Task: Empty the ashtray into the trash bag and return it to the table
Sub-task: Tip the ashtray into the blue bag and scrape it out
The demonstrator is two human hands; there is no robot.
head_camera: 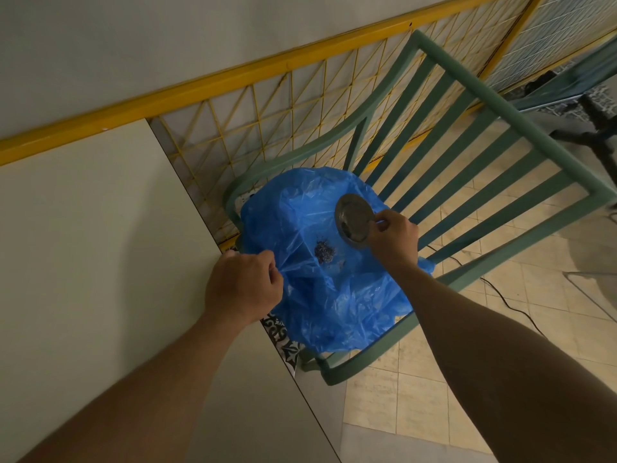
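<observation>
A blue plastic trash bag (pixel 337 295) lies spread over the seat of a green chair (pixel 474 152). My left hand (pixel 243 289) pinches the bag's near-left edge and holds it up. My right hand (pixel 394 238) grips the rim of a round metal ashtray (pixel 352 218), tipped almost on edge over the bag with its hollow facing left. A small dark heap of ash (pixel 324 252) rests on the bag plastic, below and left of the ashtray.
A pale table (pixel 93 262) fills the left half of the view, its edge touching the chair. Behind runs a yellow wire-grid fence (pixel 267 105). Tiled floor (pixel 434 379) with a black cable lies to the right. A dark stand (pixel 594 128) is at far right.
</observation>
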